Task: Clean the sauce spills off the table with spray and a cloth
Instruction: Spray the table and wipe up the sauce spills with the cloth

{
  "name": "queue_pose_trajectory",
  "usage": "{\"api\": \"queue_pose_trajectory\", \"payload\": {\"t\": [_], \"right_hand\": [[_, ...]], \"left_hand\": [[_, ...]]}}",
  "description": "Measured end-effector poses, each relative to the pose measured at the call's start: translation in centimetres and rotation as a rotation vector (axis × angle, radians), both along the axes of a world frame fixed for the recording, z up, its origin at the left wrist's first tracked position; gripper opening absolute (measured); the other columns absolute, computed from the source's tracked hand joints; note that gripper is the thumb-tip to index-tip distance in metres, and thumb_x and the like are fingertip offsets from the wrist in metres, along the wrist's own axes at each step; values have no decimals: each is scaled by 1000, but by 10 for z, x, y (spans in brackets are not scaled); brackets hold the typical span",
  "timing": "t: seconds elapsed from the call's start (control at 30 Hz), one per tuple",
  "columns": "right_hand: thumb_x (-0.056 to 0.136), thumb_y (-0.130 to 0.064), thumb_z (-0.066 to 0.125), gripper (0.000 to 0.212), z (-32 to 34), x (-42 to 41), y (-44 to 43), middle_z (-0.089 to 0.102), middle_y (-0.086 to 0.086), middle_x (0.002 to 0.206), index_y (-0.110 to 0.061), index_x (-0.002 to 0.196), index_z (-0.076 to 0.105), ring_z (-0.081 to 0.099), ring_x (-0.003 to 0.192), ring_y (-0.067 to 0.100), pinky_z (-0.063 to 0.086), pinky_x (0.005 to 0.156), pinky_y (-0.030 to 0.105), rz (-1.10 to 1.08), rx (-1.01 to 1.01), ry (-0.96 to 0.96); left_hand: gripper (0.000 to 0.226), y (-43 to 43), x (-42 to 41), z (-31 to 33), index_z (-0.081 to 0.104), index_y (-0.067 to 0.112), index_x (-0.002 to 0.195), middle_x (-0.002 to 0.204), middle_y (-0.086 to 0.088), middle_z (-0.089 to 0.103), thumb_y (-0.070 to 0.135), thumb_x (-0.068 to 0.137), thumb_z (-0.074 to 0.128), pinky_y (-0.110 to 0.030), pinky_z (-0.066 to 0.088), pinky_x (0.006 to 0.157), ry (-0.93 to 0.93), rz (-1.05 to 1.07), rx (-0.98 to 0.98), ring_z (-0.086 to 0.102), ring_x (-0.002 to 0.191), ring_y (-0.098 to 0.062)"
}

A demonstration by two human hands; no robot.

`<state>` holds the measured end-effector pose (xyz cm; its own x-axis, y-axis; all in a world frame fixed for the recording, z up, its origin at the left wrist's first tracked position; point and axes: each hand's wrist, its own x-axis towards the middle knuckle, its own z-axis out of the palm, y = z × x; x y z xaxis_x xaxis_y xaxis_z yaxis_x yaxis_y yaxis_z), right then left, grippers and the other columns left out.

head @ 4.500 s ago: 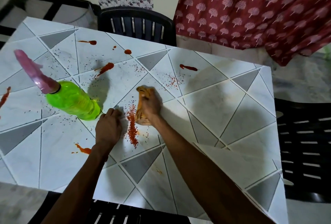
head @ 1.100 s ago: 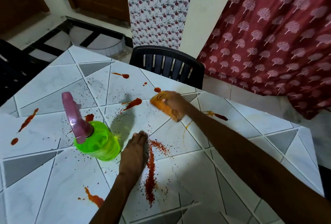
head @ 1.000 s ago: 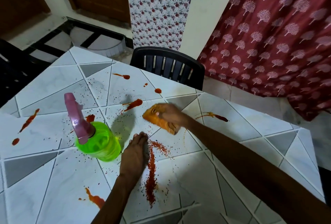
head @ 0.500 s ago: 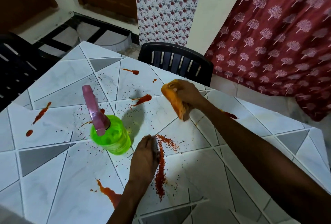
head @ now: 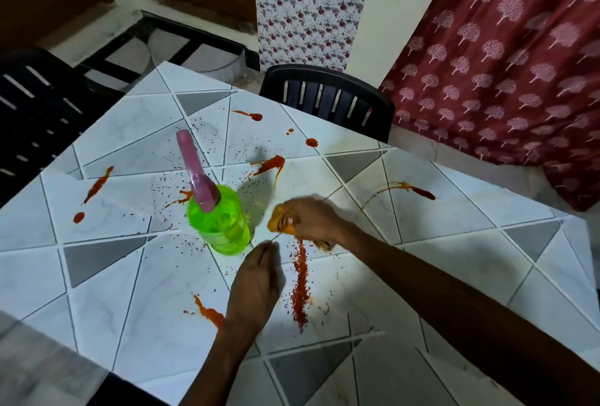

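Right grip (head: 316, 219) clenched round the orange cloth (head: 277, 223), pressing it onto the tabletop (head: 454, 243) at the far end of a red flake streak (head: 299, 288); left grip (head: 256, 280) released, fingers straight, resting on the tabletop just left of that streak. Green spray bottle (head: 224, 227) with pink trigger head (head: 193, 172) stands upright just left of the cloth, apart from both. Sauce on the tabletop: a splat (head: 269, 164) beyond the bottle, a smeared streak (head: 412, 189) to the right, a long drip (head: 97, 183) far left, a blot (head: 209, 311) by the left wrist; black chair (head: 328, 100) at the far edge.
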<state>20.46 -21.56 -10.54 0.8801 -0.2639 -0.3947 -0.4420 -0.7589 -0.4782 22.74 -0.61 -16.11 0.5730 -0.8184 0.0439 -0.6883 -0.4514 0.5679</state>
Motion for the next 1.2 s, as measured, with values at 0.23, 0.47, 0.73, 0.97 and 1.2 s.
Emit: {"api": "queue_pose_trajectory", "payload": {"t": [0.23, 0.47, 0.73, 0.97, 1.2], "right_hand": [[92, -25, 58, 45, 7, -51, -8, 65, 10, 133, -16, 136, 59, 61, 121, 29, 50, 103, 47, -160, 78, -97], [89, -30, 51, 50, 41, -99, -75, 64, 11, 133, -16, 137, 56, 59, 122, 33, 47, 105, 52, -610, -3, -237], [98, -37, 61, 36, 8, -95, -40, 68, 9, 126, -20, 129, 61, 62, 116, 34, 46, 96, 37, -670, -16, -161], [92, -5, 61, 48, -18, -68, 65, 64, 2, 132, -20, 138, 56, 64, 113, 19, 54, 94, 32, -473, 221, -255], [88, 1, 57, 45, -16, -95, 77, 68, 8, 123, -16, 129, 61, 67, 107, 25, 57, 92, 46, -469, 339, -272]], "left_hand": [[36, 31, -6, 5, 54, 17, 132, 128, -7, 60, 28, 101, 40, -37, 47, 100, 214, 106, -51, 57, 118, -26], [48, 39, -1, 8, 56, 6, 133, 134, -14, 57, 32, 95, 42, -41, 46, 105, 55, 31, 84, 54, 123, -31], [49, 41, 4, 10, 65, -1, 121, 119, -18, 65, 31, 94, 38, -36, 54, 93, -37, -75, 145, 65, 103, -32], [49, 39, 10, 17, 67, 4, 115, 116, -13, 66, 35, 90, 37, -35, 56, 75, -29, -82, 148, 68, 89, -34], [46, 40, 23, 13, 66, 9, 121, 124, -8, 64, 31, 84, 52, -38, 59, 70, -43, -123, 215, 69, 88, -34]]}}
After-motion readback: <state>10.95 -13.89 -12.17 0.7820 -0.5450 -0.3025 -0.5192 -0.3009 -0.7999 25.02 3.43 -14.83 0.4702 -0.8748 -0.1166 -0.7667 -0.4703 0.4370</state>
